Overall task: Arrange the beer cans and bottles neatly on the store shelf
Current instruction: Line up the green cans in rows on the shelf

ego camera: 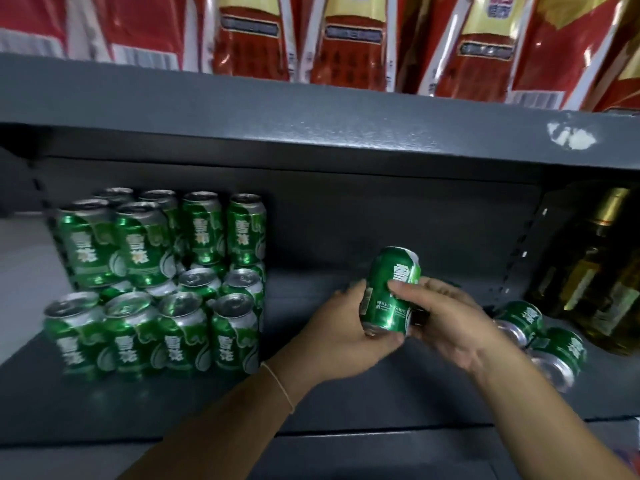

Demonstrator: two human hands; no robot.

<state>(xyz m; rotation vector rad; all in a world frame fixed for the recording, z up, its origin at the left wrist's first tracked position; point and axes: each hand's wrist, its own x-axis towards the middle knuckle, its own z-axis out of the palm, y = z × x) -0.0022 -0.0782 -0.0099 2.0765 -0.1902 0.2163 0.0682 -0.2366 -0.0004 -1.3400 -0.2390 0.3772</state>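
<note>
A green beer can (pixel 389 289) hangs upright and slightly tilted above the middle of the dark grey shelf (pixel 346 403). My left hand (pixel 346 337) cups it from below and the left side. My right hand (pixel 446 320) grips its right side, thumb across the label. On the left stands a stack of green cans (pixel 156 289), a lower layer of several with several more on top. Two green cans (pixel 540 337) lie on their sides at the right, behind my right wrist. Dark glass bottles (pixel 595 268) with gold caps stand at the far right.
The upper shelf board (pixel 311 112) overhangs the cans and carries red packaged goods (pixel 346 39). A perforated upright (pixel 519 244) separates the bottles from the can bay. Bare shelf floor shows between the stack and the lying cans.
</note>
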